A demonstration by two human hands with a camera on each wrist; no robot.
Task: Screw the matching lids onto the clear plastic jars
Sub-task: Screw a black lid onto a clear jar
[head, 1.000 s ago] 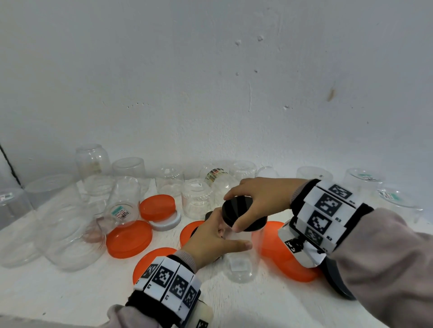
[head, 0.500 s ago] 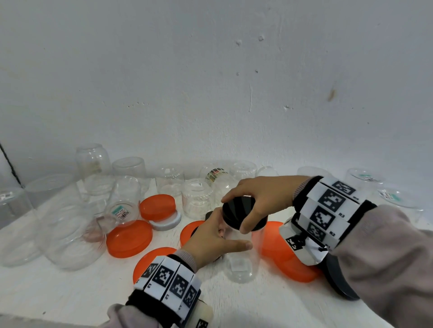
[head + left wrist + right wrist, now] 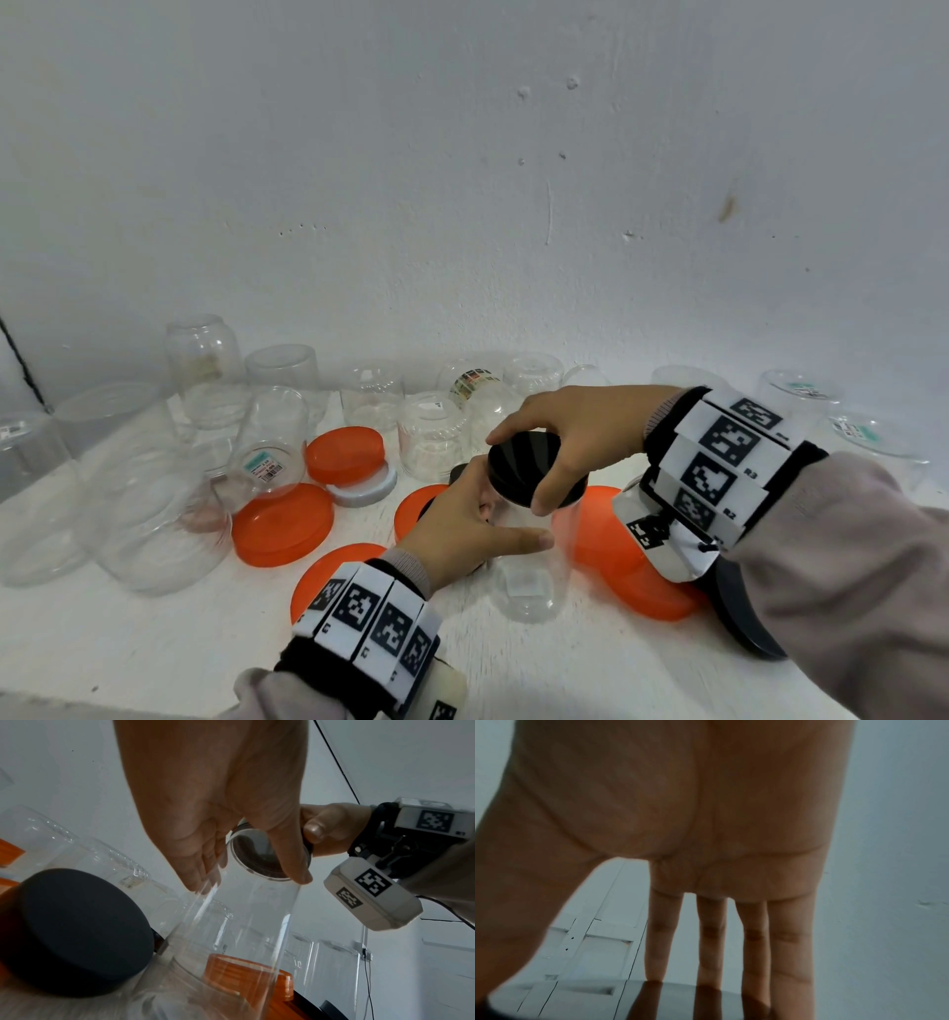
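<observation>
A tall clear jar stands upright on the white table, near the middle of the head view. My left hand grips its upper part, thumb across the front. A black lid sits on the jar's mouth, and my right hand grips its rim from above between thumb and fingers. In the left wrist view the lid's underside shows through the jar. In the right wrist view my straight fingers reach down onto the glossy lid top.
Several clear jars stand upside down along the wall, with bigger ones at left. Orange lids lie around the jar; a large one is under my right wrist. Another black lid lies just left of the jar.
My right hand has turned a little on the black lid. The left hand and the jar have stayed where they were.
</observation>
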